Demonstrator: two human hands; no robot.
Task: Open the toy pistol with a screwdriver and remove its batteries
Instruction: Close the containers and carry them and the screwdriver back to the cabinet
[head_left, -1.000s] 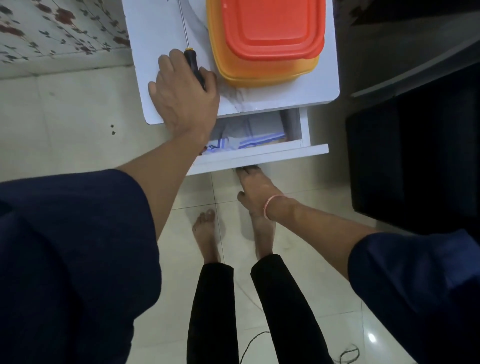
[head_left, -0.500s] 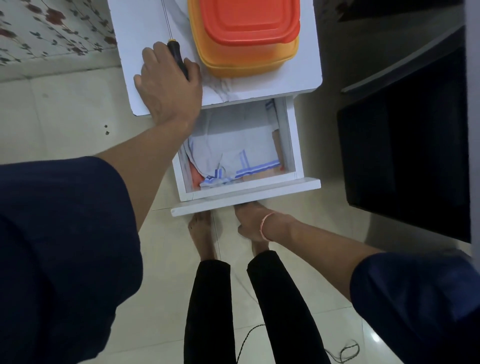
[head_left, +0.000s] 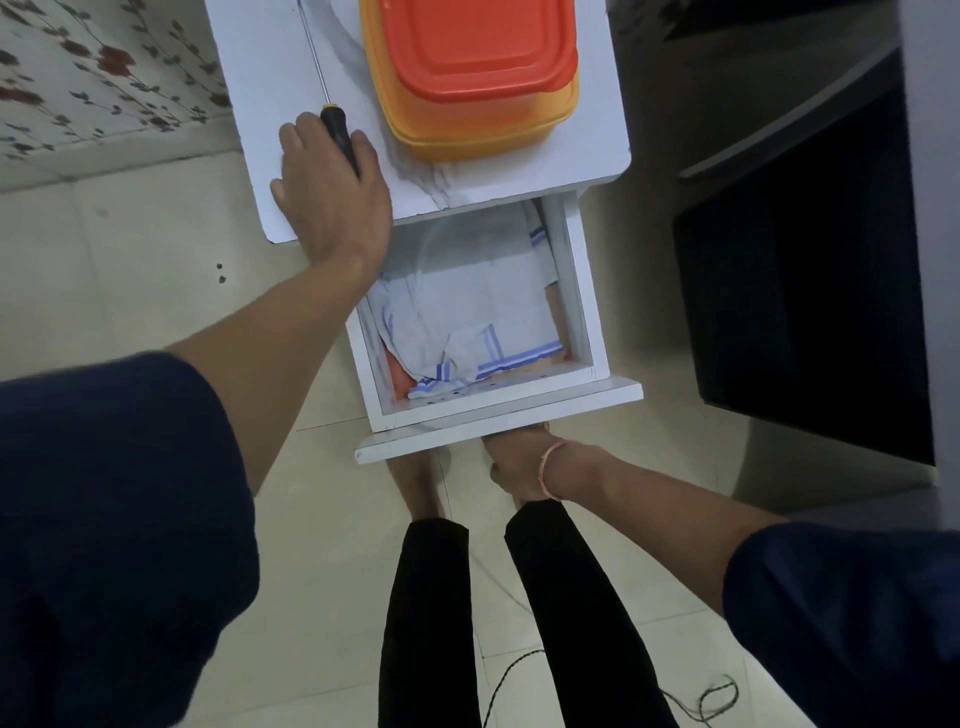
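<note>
The left hand (head_left: 332, 202) lies knuckles-up on the near corner of a small white table (head_left: 260, 104), its fingers curled round the black handle of the screwdriver (head_left: 338, 136). The handle sticks out between two fingers, and the thin metal shaft runs on away from the fingertips across the table top, lying flat on it. Just to the right of this hand, close to the handle but not touching it, stands an orange plastic box (head_left: 483, 130) with a red lid (head_left: 478, 47).

Directly below the left wrist the table's drawer (head_left: 498, 410) stands open. Inside it, just right of the forearm, lies a crumpled pale cloth (head_left: 467, 312) with blue stripes along its edges; something orange shows at the drawer's bottom under the cloth's near left corner, too hidden to name.

The right hand (head_left: 519, 475) reaches up under the drawer's front panel, touching its lower edge. Its fingers are hidden behind the panel, so whether they grip it or lie straight cannot be told. A thin pink band (head_left: 548, 467) circles that wrist. Below the right hand are the person's bare feet and black trouser legs on a pale tiled floor (head_left: 130, 260), and further toward the person a thin dark cord (head_left: 717, 696) lies on the tiles.
</note>
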